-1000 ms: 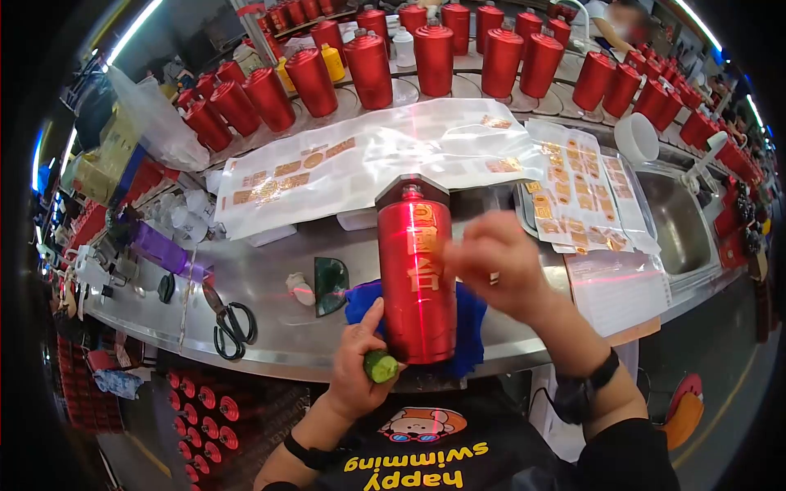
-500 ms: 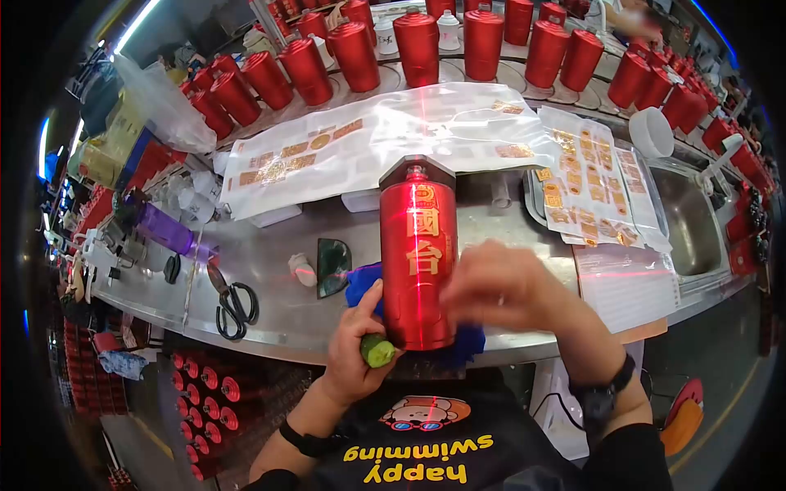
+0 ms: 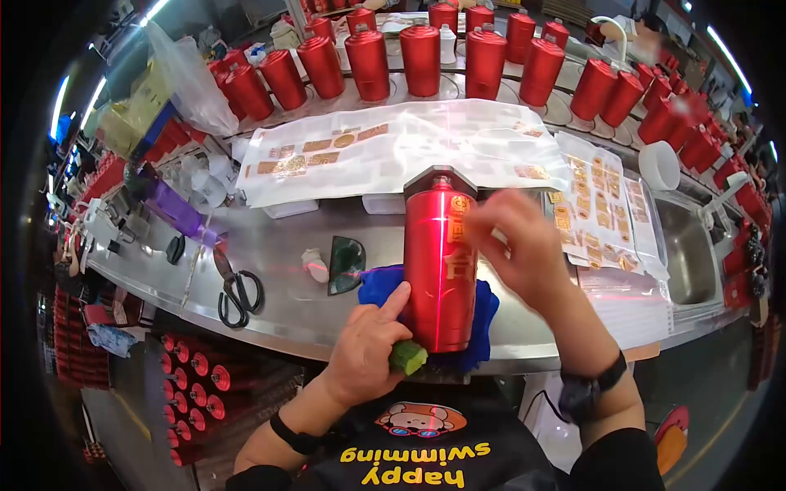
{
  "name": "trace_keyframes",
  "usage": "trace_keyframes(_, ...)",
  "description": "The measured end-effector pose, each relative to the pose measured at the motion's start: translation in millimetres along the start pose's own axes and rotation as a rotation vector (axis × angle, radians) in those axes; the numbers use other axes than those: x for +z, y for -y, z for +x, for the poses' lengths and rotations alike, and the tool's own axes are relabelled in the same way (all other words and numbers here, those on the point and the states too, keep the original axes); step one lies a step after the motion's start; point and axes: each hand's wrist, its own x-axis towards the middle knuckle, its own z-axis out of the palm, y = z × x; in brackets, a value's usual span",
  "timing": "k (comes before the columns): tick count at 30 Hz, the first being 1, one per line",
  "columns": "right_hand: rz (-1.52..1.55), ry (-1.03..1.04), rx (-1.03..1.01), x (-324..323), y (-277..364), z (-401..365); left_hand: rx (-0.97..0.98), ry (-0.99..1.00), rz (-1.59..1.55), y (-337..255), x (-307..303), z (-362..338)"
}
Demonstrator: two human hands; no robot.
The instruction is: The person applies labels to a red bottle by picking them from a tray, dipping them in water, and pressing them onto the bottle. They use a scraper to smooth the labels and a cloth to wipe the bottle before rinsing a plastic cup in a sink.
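A red metallic bottle with gold characters lies in front of me, its neck end against a dark angular holder. Underneath its lower end is a blue cloth. My left hand is closed around a green stub with a pale end, which looks like a piece of cucumber. Its index finger points along the bottle's left side. Over the gold characters on the right is my right hand, fingers curled together and tips blurred; whether they pinch anything is too small to tell.
White backing sheets with gold stickers lie behind the bottle, more sticker sheets to the right beside a sink. Scissors, a dark green scraper-like plate and a purple bottle are at left. Red bottles line a conveyor behind.
My right hand has moved up from the bottle's lower right side to beside the gold characters. My left hand still holds the green piece. The camera view has shifted slightly.
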Motion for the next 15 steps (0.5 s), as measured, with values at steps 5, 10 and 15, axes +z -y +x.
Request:
trace_keyframes(5, 0.209, 0.314, 0.279, -39, 16, 1, -0.131, -0.027, -0.249, 11, 2, -15)
trace_keyframes(10, 0.012, 0.319, 0.172, -49, -36, 79, -0.294, -0.299, -0.399, 45, -16, -54)
trace_keyframes(15, -0.377, 0.738, -0.179, -3, -62, 186, -0.403, -0.274, -0.332, 59, -45, -97)
